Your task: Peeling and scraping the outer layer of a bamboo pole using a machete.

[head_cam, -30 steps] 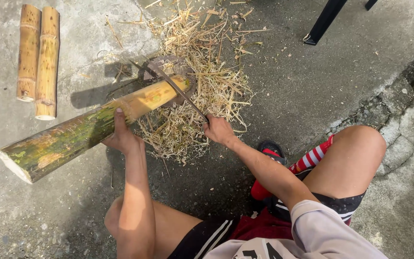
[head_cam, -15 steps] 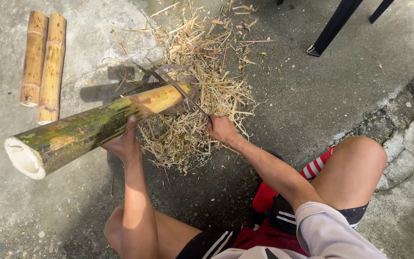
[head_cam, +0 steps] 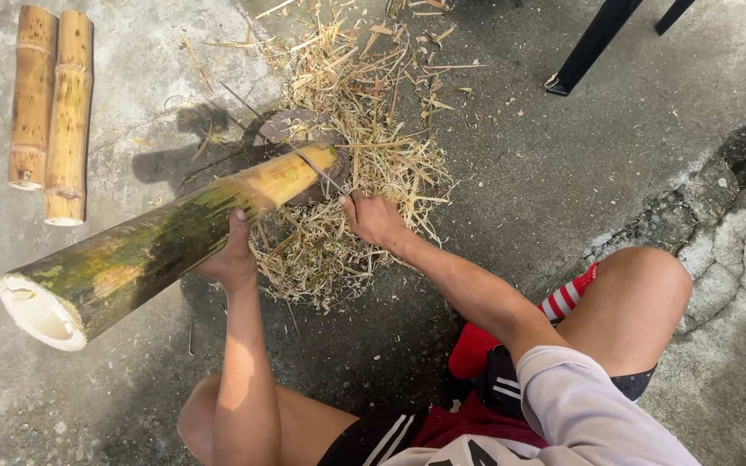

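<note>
Big green-yellow bamboo pole (head_cam: 157, 250) slants over left hand (head_cam: 233, 259), which grips it from below. Straw shavings pile (head_cam: 364, 164) just past both hands. Right hand (head_cam: 373, 220) shut on thin blade (head_cam: 321, 173) – tip at pole's far end. Two cut bamboo pcs (head_cam: 49, 112) well left.

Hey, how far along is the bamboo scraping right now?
Done: the far end of the bamboo pole is bare yellow, and a shavings pile covers the ground beneath it. In hand: the left hand props the pole while the right hand holds a thin blade to the stripped end. Left: most of the pole remains green. Two short yellow bamboo pieces lie aside.
</note>
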